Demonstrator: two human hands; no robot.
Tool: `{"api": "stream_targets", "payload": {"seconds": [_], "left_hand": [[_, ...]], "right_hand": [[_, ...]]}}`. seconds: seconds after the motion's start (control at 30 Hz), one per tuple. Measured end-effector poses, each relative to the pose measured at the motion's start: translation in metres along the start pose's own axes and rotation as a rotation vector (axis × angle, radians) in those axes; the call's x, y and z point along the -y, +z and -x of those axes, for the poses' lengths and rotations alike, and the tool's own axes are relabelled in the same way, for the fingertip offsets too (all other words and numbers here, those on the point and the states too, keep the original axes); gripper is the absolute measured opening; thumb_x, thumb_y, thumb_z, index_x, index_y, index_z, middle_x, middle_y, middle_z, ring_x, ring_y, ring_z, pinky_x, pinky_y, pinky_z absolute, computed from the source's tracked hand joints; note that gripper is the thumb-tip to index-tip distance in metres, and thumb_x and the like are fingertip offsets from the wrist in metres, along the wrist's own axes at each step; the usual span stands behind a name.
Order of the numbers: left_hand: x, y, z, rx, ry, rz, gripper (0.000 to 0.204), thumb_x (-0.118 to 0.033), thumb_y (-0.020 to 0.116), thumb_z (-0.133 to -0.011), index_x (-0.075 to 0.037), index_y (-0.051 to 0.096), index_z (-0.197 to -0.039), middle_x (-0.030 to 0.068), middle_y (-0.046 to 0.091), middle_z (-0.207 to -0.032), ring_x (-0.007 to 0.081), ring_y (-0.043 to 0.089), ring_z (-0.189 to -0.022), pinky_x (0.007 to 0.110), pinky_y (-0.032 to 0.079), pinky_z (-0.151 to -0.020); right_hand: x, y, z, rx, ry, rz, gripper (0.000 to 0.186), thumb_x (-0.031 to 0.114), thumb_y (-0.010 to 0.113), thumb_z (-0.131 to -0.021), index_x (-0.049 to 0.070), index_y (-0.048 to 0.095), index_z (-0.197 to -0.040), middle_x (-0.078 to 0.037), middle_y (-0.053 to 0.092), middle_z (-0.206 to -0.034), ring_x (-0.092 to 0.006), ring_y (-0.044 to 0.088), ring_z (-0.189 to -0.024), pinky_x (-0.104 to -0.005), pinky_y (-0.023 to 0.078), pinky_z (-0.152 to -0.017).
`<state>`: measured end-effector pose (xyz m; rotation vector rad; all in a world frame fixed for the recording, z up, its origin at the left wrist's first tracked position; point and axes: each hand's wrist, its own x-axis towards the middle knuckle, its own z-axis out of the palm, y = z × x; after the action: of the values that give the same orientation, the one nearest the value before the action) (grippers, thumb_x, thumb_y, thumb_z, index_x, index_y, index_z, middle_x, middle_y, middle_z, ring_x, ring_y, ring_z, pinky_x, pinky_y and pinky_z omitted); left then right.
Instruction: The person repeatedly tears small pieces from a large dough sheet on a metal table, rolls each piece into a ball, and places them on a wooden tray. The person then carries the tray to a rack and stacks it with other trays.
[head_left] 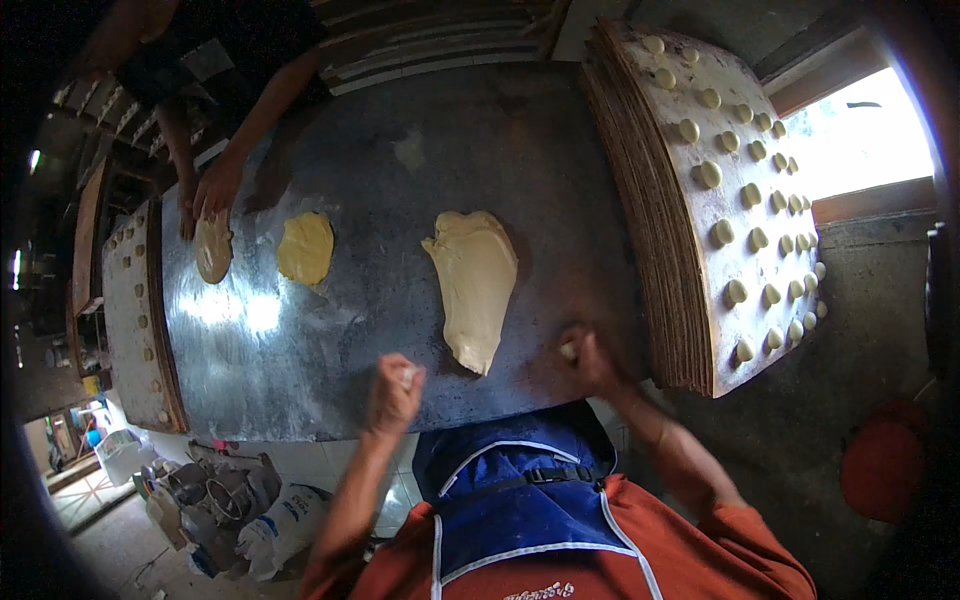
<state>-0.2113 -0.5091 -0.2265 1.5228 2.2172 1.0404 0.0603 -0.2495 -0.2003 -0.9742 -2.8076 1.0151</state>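
A large pale slab of dough lies on the dark metal table in front of me, wide at its far end and tapering toward me. Left of its near tip, my left hand is closed over the table's front edge, a bit of pale dough showing between its fingers. On the slab's other side, my right hand curls round a small dough piece and is slightly smeared by motion. Neither hand touches the slab.
Stacked boards with rows of dough balls stand at the table's right; another stack stands left. A co-worker's hand presses a flat dough piece at the far left, near a yellower flat piece. Sacks sit on the floor.
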Motion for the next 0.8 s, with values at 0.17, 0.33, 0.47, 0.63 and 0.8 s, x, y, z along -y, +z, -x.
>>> {"api": "stream_targets", "payload": {"seconds": [0.17,0.33,0.47,0.63,0.8], "left_hand": [[-0.026,0.040,-0.051,-0.298,-0.229,-0.024,0.032,-0.001,0.068,-0.093,-0.002,0.039,-0.107,0.0164,0.052,-0.096,0.0331,0.058,-0.088,0.043,0.049,-0.078],[-0.012,-0.004,-0.006,-0.077,-0.054,0.030,0.031,-0.002,0.067,-0.094,0.000,0.039,-0.104,0.0160,0.047,-0.093,0.0310,0.052,-0.083,0.044,0.046,-0.076],[-0.003,0.015,-0.062,-0.386,-0.387,-0.115,0.030,0.005,0.065,-0.090,0.001,0.040,-0.107,0.0187,0.050,-0.101,0.0334,0.056,-0.093,0.043,0.048,-0.083],[-0.023,0.006,0.003,-0.229,-0.037,-0.108,0.025,0.010,0.061,-0.091,0.000,0.042,-0.104,0.0194,0.050,-0.103,0.0344,0.055,-0.094,0.048,0.047,-0.085],[-0.031,-0.006,-0.007,-0.209,-0.218,-0.197,0.029,-0.001,0.067,-0.094,0.001,0.046,-0.114,0.0169,0.055,-0.105,0.0360,0.056,-0.099,0.046,0.046,-0.087]], "right_hand": [[-0.006,0.054,-0.045,-0.420,-0.054,0.230,0.033,0.023,0.067,-0.092,-0.003,0.064,-0.112,-0.027,0.065,-0.106,-0.0435,0.062,-0.104,-0.0505,0.051,-0.087],[-0.014,0.016,0.003,-0.223,0.006,-0.057,0.033,0.015,0.071,-0.091,-0.004,0.055,-0.114,-0.023,0.059,-0.101,-0.0427,0.059,-0.094,-0.0469,0.049,-0.083],[0.011,0.021,-0.040,-0.494,-0.162,0.241,0.036,0.012,0.073,-0.089,-0.002,0.051,-0.115,-0.022,0.056,-0.097,-0.0421,0.058,-0.088,-0.0476,0.048,-0.080],[0.002,0.022,0.011,-0.365,-0.064,-0.050,0.029,0.015,0.070,-0.092,-0.001,0.051,-0.105,-0.021,0.055,-0.092,-0.0390,0.055,-0.086,-0.0501,0.045,-0.078],[-0.001,0.019,-0.026,-0.429,0.184,-0.215,0.020,0.015,0.067,-0.092,-0.002,0.056,-0.096,-0.025,0.057,-0.089,-0.0414,0.057,-0.088,-0.0513,0.045,-0.084]]}}
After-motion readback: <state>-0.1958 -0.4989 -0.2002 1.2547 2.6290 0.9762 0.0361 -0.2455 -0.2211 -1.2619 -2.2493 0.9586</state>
